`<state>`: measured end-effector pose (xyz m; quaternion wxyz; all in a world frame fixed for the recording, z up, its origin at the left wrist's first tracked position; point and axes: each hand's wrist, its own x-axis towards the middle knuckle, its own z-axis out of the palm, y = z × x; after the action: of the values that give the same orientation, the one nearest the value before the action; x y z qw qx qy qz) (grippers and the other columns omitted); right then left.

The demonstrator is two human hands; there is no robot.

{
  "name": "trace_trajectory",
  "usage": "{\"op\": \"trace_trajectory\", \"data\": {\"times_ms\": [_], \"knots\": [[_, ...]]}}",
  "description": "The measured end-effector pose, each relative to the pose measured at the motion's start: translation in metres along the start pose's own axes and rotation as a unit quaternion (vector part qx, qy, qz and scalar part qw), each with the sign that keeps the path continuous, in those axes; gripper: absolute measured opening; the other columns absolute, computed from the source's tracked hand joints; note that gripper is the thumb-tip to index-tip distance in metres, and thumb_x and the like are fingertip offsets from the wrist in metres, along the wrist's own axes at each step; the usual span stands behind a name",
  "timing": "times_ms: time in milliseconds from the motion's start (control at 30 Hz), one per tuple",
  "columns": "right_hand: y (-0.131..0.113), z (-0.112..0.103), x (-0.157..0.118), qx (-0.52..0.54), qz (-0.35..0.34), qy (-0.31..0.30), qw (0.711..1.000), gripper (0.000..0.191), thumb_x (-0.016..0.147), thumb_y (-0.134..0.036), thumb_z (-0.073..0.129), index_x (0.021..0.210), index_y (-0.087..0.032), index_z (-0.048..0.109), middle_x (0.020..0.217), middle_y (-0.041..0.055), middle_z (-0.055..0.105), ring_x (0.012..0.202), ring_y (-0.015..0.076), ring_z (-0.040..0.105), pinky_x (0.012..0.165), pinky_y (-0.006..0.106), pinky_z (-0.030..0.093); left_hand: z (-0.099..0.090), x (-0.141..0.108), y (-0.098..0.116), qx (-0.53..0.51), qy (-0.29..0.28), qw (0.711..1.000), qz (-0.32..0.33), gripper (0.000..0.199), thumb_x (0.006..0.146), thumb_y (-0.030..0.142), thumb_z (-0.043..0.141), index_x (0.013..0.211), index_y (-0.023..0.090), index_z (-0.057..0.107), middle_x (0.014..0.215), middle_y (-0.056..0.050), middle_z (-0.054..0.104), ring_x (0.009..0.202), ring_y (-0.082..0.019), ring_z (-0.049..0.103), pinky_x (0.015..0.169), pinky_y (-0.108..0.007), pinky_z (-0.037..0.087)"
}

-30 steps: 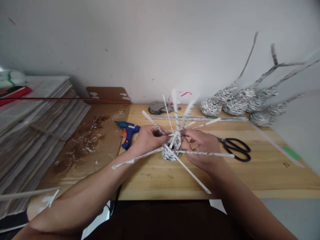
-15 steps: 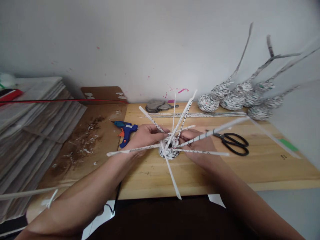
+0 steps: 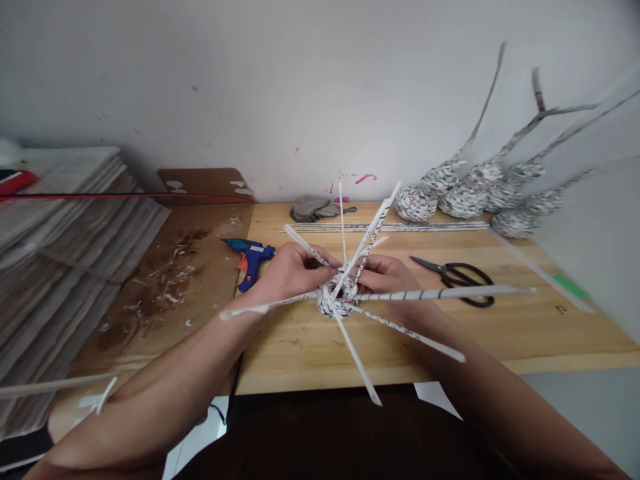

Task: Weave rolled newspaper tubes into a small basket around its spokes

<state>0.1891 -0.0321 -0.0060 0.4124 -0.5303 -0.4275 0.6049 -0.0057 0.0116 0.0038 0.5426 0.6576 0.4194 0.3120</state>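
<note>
- White, print-flecked paper makes up the small woven piece [image 3: 334, 307], which sits low between the hands, at or just above the wooden surface [image 3: 310, 363]; the contact underneath is hidden.
- From the fingertips, most of its rounded body lies toward the person, as both hands work around the far part of the rim.
- Left hand [image 3: 290, 273]: it comes in from the left, thumb and forefinger closed in a pinch at the rim's far left, beside the foot of a strip slanting away to the far left.
- Right hand [image 3: 390, 273]: it reaches the far right of the rim with bent fingers close together; strips cross in front, so whether this grip is closed on anything I cannot tell.
- Neither hand looks clearly nearer; the dark opening lies between them, a little toward the person.
- No long axis stands out in the squat body, whose opening faces mostly up; direction comes from the strips spreading around it.
- The long right-hand strip [image 3: 450, 293] runs almost level across the right hand and past the scissors [image 3: 430, 265]; below it, the lower strip [image 3: 425, 339] slopes over the right forearm.
- The near strip [image 3: 357, 363] points toward the person, slightly right, while the left-hand strip [image 3: 250, 311] passes over the left wrist.
</note>
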Motion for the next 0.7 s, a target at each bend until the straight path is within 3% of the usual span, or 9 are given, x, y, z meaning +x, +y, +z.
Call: {"op": "trace_trajectory", "data": {"times_ms": [133,267,400,600,700], "knots": [[-0.001,0.003,-0.001,0.038,0.002,-0.017,0.999,0.022,0.067,-0.032,0.081,0.073,-0.016,0.067,0.069,0.0,0.067,0.059,0.0116,0.062,0.06,0.026,0.053,0.001,0.001,-0.001,-0.007,-0.005,1.0,-0.02,0.02,0.072,0.033,0.077,0.079,0.014,0.076,0.074,-0.006,0.076,0.066,-0.017,0.067,0.061,-0.026,0.05],[-0.005,0.002,-0.001,-0.006,-0.021,-0.023,0.999,0.023,0.064,-0.033,0.081,0.069,-0.016,0.066,0.062,-0.001,0.065,0.054,0.0108,0.058,0.053,0.024,0.047,0.008,0.005,-0.003,-0.051,0.01,0.998,-0.043,0.028,0.069,0.041,0.08,0.077,0.015,0.073,0.072,-0.004,0.073,0.062,-0.016,0.064,0.059,-0.026,0.048],[-0.004,0.002,-0.001,-0.026,-0.021,-0.027,0.999,0.025,0.065,-0.035,0.081,0.069,-0.016,0.065,0.063,-0.0003,0.065,0.055,0.0118,0.059,0.052,0.024,0.047,0.013,0.003,0.001,-0.025,0.037,0.999,-0.003,0.028,0.068,0.038,0.082,0.075,0.015,0.07,0.07,-0.003,0.069,0.061,-0.014,0.061,0.059,-0.025,0.046],[0.0,0.006,0.0,0.047,-0.022,-0.009,0.999,0.034,0.063,-0.031,0.081,0.091,-0.02,0.065,0.07,-0.0024,0.067,0.057,0.0141,0.063,0.056,0.029,0.054,0.012,-0.001,0.004,0.011,0.042,0.998,0.04,0.026,0.074,0.038,0.077,0.072,0.015,0.064,0.065,0.0,0.063,0.06,-0.013,0.056,0.059,-0.024,0.044],[-0.003,0.007,-0.003,0.034,-0.046,0.011,0.998,0.024,0.066,-0.031,0.078,0.081,-0.02,0.063,0.067,-0.0015,0.067,0.056,0.0142,0.062,0.053,0.027,0.051,0.009,-0.001,0.0,0.008,0.033,0.999,0.034,0.025,0.075,0.037,0.075,0.076,0.015,0.064,0.067,0.0,0.064,0.061,-0.013,0.057,0.06,-0.024,0.044]]}}
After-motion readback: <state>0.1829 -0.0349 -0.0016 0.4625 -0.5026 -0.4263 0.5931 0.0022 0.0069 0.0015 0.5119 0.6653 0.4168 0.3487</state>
